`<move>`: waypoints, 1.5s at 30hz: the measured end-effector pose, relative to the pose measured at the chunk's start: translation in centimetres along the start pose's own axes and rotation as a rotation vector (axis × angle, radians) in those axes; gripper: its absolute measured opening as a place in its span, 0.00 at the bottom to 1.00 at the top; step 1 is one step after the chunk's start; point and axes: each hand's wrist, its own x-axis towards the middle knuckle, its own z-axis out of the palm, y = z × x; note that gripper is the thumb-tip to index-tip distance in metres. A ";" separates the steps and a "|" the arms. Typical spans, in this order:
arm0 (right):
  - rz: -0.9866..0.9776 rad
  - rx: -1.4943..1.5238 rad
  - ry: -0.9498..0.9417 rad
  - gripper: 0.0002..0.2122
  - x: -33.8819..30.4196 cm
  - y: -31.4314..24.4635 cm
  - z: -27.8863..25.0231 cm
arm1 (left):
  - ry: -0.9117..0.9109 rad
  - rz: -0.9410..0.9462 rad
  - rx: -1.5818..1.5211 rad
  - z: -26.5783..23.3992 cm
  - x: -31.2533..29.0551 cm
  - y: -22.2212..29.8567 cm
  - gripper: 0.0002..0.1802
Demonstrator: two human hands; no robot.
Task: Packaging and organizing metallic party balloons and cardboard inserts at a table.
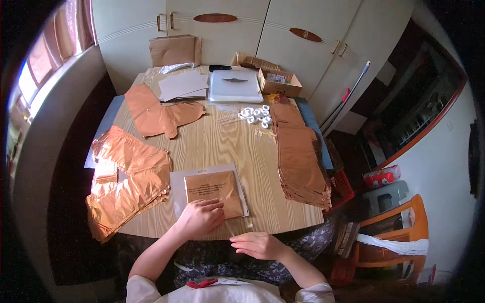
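A clear hang-hole bag with a pale card (pixel 180 196) and a folded copper-coloured foil piece (pixel 226 190) lies at the table's near edge. My left hand (pixel 203 217) rests palm down on the lower left of this packet, fingers stretched out over the foil. Just past the packet's lower right corner is my right hand (pixel 259 245), its fingers pressed together at the table edge. A thin see-through strip shows by its fingertips; whether they pinch it is too small to make out.
Flat copper foil balloons lie at left (pixel 129 171) and far left (pixel 151 113); a stack of them (pixel 299 156) lines the right edge. White ribbon rolls (pixel 256 116), a translucent case (pixel 235 86), white cards (pixel 183 85) and an open cardboard box (pixel 283 86) stand farther back. An orange chair (pixel 418 217) is at right.
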 end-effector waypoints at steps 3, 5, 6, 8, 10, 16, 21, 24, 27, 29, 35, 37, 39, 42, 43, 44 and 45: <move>-0.013 -0.078 -0.006 0.09 0.4 0.3 0.5 | 0.002 -0.003 0.002 -0.1 0.0 0.1 0.11; 0.002 -0.163 -0.002 0.09 0.4 0.7 0.7 | 0.010 0.000 0.005 -0.1 0.0 0.2 0.10; -0.001 -0.214 -0.015 0.08 0.5 0.9 0.6 | 0.022 0.001 0.003 0.0 -0.1 0.1 0.10; -0.009 -0.317 -0.042 0.07 0.5 1.2 0.3 | 0.041 0.003 0.003 0.2 -0.2 0.0 0.10; -0.003 -0.400 -0.034 0.07 0.3 1.6 -0.1 | 0.055 0.004 0.008 0.6 -0.5 -0.2 0.09; 0.117 -0.390 0.024 0.10 0.5 3.0 -1.1 | 0.049 0.010 -0.001 0.6 -0.7 -0.2 0.09; 0.120 -0.441 0.062 0.13 1.9 3.8 -1.7 | 0.053 0.029 -0.014 1.0 -0.8 -0.6 0.09; 0.108 -0.498 0.033 0.13 1.5 4.5 -1.5 | 0.062 0.039 -0.012 0.9 -0.7 -0.6 0.09; 0.086 -0.507 0.038 0.11 1.4 4.7 -1.4 | 0.062 0.045 -0.010 0.9 -0.7 -0.6 0.09; 0.089 -0.499 0.021 0.10 1.4 5.0 -1.3 | 0.059 0.047 -0.009 0.9 -0.7 -0.6 0.09; 0.097 -0.474 -0.069 0.10 2.5 5.9 -2.5 | 0.047 0.040 -0.016 0.8 -0.7 -0.5 0.10; 0.083 -0.465 -0.118 0.11 3.0 6.4 -3.1 | 0.042 0.044 -0.020 0.9 -0.8 -0.6 0.10; 0.051 -0.457 -0.167 0.12 3.4 7.1 -3.6 | 0.049 0.052 -0.017 1.0 -0.8 -0.6 0.10; 0.061 -0.405 -0.237 0.13 4.0 7.1 -4.1 | 0.045 0.053 -0.013 1.0 -0.8 -0.6 0.10; 0.064 -0.396 -0.243 0.13 4.1 7.2 -4.1 | 0.042 0.052 -0.012 1.0 -0.8 -0.6 0.10; 0.066 -0.387 -0.250 0.13 4.1 7.3 -4.1 | 0.038 0.046 -0.014 0.9 -0.8 -0.5 0.10; 0.067 -0.379 -0.256 0.14 4.1 7.3 -4.2 | 0.034 0.040 -0.017 0.8 -0.8 -0.3 0.10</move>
